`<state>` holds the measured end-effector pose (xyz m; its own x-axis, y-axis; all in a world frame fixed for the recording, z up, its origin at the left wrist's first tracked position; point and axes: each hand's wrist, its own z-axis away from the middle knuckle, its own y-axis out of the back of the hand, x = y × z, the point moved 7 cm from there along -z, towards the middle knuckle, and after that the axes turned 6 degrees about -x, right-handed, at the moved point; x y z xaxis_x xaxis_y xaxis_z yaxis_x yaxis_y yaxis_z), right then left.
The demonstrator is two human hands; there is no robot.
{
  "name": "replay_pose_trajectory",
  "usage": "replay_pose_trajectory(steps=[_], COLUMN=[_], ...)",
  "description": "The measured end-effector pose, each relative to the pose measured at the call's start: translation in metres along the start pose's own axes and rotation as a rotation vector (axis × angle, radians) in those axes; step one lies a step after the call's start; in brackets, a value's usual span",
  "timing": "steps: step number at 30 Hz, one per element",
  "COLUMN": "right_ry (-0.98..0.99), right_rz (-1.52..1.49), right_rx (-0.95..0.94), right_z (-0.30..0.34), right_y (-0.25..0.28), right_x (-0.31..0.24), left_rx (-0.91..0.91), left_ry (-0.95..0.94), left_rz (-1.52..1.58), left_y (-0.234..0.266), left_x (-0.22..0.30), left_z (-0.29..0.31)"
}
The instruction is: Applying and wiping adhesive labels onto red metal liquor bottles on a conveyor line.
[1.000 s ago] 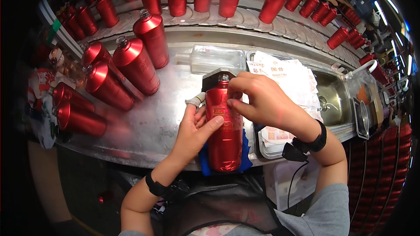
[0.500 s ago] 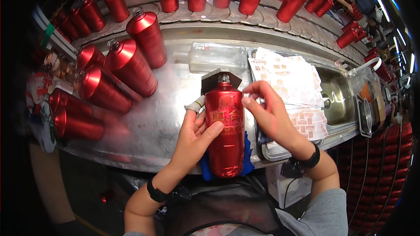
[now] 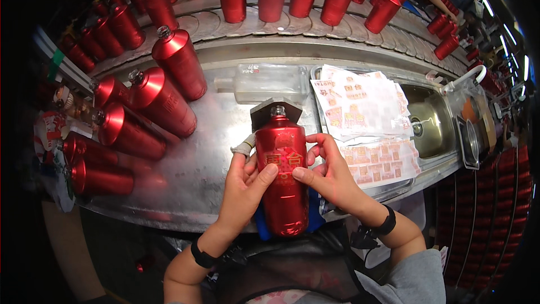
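Observation:
A red metallic bottle with gold lettering lies in front of me, neck pointing away, near the bench's front edge. My left hand grips its left side, thumb on the front; one finger wears a pale wrap. From the other side my right hand holds it too, its thumb pressed beside the lettering and its fingers bent at the right edge. Behind the bottle's neck stands a dark angled plate. Blue cloth shows under the bottle's lower end.
Several red bottles stand or lean on the metal bench at left. A clear glass bottle lies beyond my hands. Printed label sheets cover a tray at right, beside a sink. More red bottles line the conveyor at the back.
My right hand has come down from beside the bottle's shoulder, and its thumb now rests on the front. Bottles on the conveyor have shifted to the right; the whole view has shifted slightly.

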<state>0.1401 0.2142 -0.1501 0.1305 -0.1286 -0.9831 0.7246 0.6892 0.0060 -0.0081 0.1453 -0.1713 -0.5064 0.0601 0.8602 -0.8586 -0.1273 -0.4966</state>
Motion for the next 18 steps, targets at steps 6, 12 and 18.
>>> replay_pose_trajectory(steps=[6, 12, 18], right_ry=[-0.067, -0.006, 0.006], right_rz=[-0.012, 0.078, 0.018], right_rx=[0.024, 0.063, 0.067], right_z=[-0.003, -0.009, -0.014], right_y=[-0.001, -0.005, -0.012], right_x=[0.002, 0.004, -0.001], left_rx=[-0.023, -0.029, -0.041], left_ry=[-0.009, -0.017, -0.031], left_rz=[0.002, 0.008, -0.013], left_y=[0.003, 0.007, 0.013], left_x=[0.001, 0.004, 0.008], left_z=[0.003, 0.003, 0.002])
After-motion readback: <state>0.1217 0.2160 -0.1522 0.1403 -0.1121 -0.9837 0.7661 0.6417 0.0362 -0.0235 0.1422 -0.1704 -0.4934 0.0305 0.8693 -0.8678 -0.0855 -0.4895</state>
